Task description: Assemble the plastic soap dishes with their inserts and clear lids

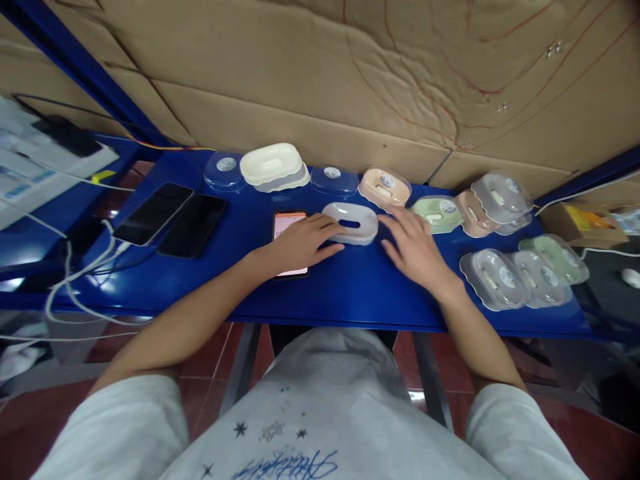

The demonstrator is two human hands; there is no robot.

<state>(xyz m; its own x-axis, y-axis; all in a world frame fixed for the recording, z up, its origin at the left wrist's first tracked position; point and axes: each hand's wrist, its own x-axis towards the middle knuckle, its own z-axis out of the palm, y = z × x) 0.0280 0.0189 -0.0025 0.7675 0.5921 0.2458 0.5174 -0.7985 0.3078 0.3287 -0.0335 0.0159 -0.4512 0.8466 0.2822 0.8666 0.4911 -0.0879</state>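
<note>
A pale grey soap dish (367,219) with a slot in its middle lies on the blue table before me. My left hand (305,241) reaches over a phone (289,219) with a lit screen, its stretched fingertips at the dish's left end. On the other side, my right hand (414,248) has its fingers spread, the fingertips close by the dish's right end; whether they touch it I cannot tell. Just behind are a clear lid (334,180) with a round label and a peach soap dish (383,190) under a clear lid.
Cream dishes (273,163) are stacked at the back beside another clear lid (224,172). Lidded grey dishes (500,280), a green one (437,215) and others stand to the right. Two dark phones (193,225) and white cables (70,280) lie left. A cardboard wall (280,87) rises behind.
</note>
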